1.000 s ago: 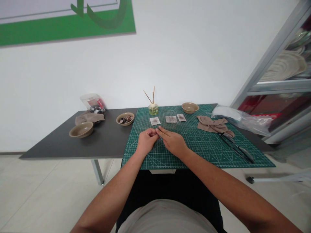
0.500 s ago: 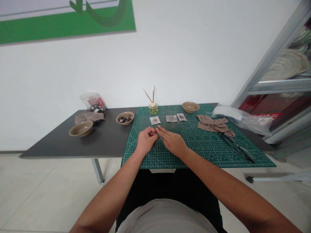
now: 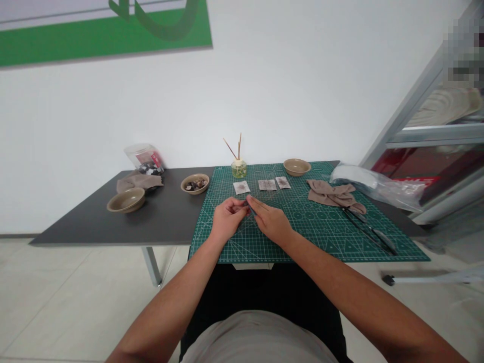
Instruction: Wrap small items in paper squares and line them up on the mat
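Note:
My left hand and my right hand meet above the green cutting mat. Between their fingertips is a small dark, flat piece, mostly covered, so its kind cannot be made out. The left thumb and fingers are pinched together at it. The right hand's fingers lie straight and close together, pressed along its other side. Just beyond the fingertips lies a small whitish square with a dark blotch. Two similar marked pieces, a wider one and a narrower one, lie to its right.
A reed diffuser stands behind the squares. Left are a bowl of dark and pale bits, another bowl and a tipped clear jar. Right are a bowl, a brown cloth, eyeglasses and a plastic bag.
My hands stay in nearly the same place. The fingertips have shifted slightly, and more of the dark piece shows between them. Nothing else on the table has moved.

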The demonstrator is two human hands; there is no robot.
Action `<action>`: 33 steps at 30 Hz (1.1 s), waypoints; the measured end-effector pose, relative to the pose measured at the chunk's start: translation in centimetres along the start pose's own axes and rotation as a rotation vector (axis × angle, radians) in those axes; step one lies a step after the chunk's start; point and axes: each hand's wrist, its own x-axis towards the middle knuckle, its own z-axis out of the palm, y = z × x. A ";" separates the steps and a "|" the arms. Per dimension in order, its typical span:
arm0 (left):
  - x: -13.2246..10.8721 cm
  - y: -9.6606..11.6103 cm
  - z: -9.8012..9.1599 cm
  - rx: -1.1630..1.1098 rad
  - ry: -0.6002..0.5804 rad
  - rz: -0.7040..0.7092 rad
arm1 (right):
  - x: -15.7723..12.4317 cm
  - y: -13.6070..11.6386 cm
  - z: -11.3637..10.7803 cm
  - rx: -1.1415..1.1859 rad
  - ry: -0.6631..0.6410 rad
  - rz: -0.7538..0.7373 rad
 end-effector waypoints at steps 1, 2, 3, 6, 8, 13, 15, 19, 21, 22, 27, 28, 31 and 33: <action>0.0 0.0 0.0 0.029 -0.001 0.006 | 0.0 0.0 0.0 -0.010 -0.016 -0.021; 0.0 0.0 -0.1 0.053 0.000 0.018 | 0.0 -0.1 -0.1 -0.019 -0.029 -0.038; 0.0 -0.1 -0.1 0.062 0.002 0.034 | 0.0 -0.1 -0.1 -0.023 -0.035 -0.045; 0.0 -0.2 -0.2 0.012 -0.001 0.069 | 0.0 -0.2 -0.2 -0.004 -0.015 -0.010; 0.0 -0.3 -0.1 0.004 -0.007 0.076 | 0.0 -0.1 -0.2 0.014 -0.002 -0.003; 0.1 -0.6 -0.1 0.011 -0.023 0.102 | -0.1 0.2 0.0 0.059 0.026 -0.022; 0.1 -0.7 -0.1 -0.005 -0.039 0.091 | -0.1 0.2 0.0 0.067 0.040 0.010; 0.1 -0.5 -0.2 0.061 -0.047 0.103 | 0.0 0.2 0.0 0.068 0.021 -0.011; 0.1 -0.3 -0.2 0.041 -0.049 0.104 | 0.0 0.1 0.0 0.069 0.030 0.010; 0.1 -0.3 -0.2 0.037 -0.047 0.103 | 0.0 0.1 0.0 0.068 0.034 0.018; 0.0 -0.2 -0.1 0.053 -0.032 0.083 | 0.1 0.1 0.0 0.060 0.018 0.015; 0.0 -0.2 -0.1 0.042 -0.032 0.078 | 0.1 0.2 0.0 0.057 0.022 0.043; 0.1 -0.4 -0.1 0.034 0.013 0.081 | 0.2 0.3 0.0 0.044 0.049 0.113; 0.3 -0.6 -0.1 0.030 0.053 0.088 | 0.2 0.2 -0.2 0.037 0.062 0.111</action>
